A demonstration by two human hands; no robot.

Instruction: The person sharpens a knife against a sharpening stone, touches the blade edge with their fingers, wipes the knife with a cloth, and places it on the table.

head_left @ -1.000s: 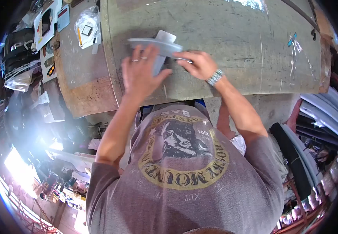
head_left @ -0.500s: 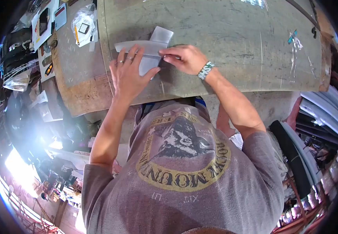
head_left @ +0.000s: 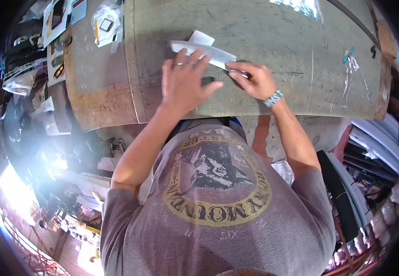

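On the worktable lies a curved light-grey piece, crossed over a flat pale piece whose upper end shows beyond it. My left hand has its fingers spread, with the fingertips at the near edge of the curved piece. The lower part of the pale piece is not visible around this hand. At the curved piece's right end, my right hand is closed on a thin dark tool, mostly covered by the fingers.
The worn worktable has a brown left part. A plastic bag with a pencil lies at its upper left. Blue-tipped clear plastic is on the right. Grey and black rolls stand beyond the table's near right side.
Over the last second both hands swung left, then back right and slightly down. The curved piece shifted along with them and now tilts down to the right.
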